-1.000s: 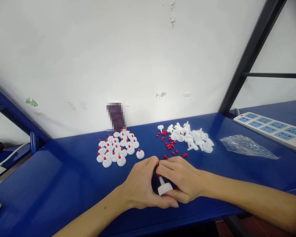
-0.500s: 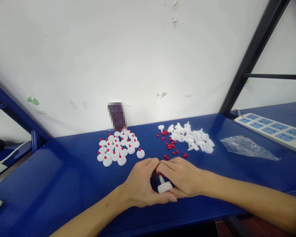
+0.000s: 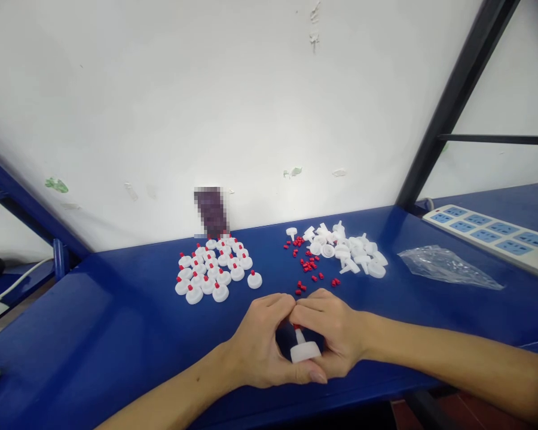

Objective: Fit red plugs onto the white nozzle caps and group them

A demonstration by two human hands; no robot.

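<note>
Near the table's front edge, my left hand (image 3: 266,343) and my right hand (image 3: 334,334) meet around one white nozzle cap (image 3: 305,351) with a red tip (image 3: 296,327). Both hands are closed on it, thumbs near its broad base and fingers by the tip. The fingertips at the tip are partly hidden. Left of the hands stand several white nozzle caps with red tips (image 3: 210,272), mostly upright. Small red tips (image 3: 309,263) lie scattered just beyond my right hand. Behind them is a heap of white nozzle caps without tips (image 3: 341,248).
A clear plastic bag (image 3: 448,267) lies on the blue table (image 3: 116,310) at the right. Farther right is a white power strip (image 3: 493,230) with blue sockets. A pixelated dark object (image 3: 211,212) leans on the wall. Metal posts (image 3: 457,101) rise at both sides.
Both hands, with the nozzle cap between them, have shifted slightly down and to the right in view. Their grip looks much the same, and the groups on the table are unchanged.
</note>
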